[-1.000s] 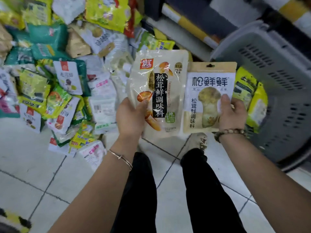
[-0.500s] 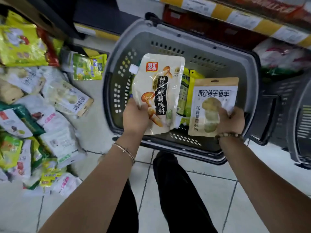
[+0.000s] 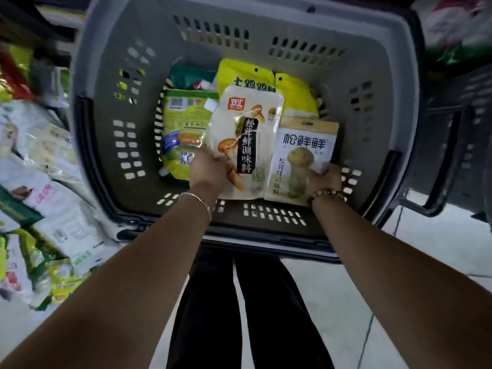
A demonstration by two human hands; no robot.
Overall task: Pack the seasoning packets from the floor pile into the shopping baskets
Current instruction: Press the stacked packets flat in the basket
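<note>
Both of my hands are down inside the grey shopping basket (image 3: 383, 107). My left hand (image 3: 209, 171) grips the lower left corner of a white mushroom seasoning pouch (image 3: 246, 134) with a red logo and a black text strip. My right hand (image 3: 323, 179) holds the lower right corner of a tan and white mushroom seasoning packet (image 3: 300, 161). Under them in the basket lie a green and yellow packet (image 3: 183, 129), two yellow packets (image 3: 245, 73) and a dark green one (image 3: 190, 77). The floor pile of packets (image 3: 48, 209) lies to the left.
A second, darker basket (image 3: 458, 145) stands to the right of the grey one. Store shelves with goods run along the top. My black trouser legs (image 3: 250, 315) are below the basket on the pale tiled floor (image 3: 399, 302).
My view swung from the floor pile to the grey basket. Both hands carried their packets forward and down, from above the rim into the basket.
</note>
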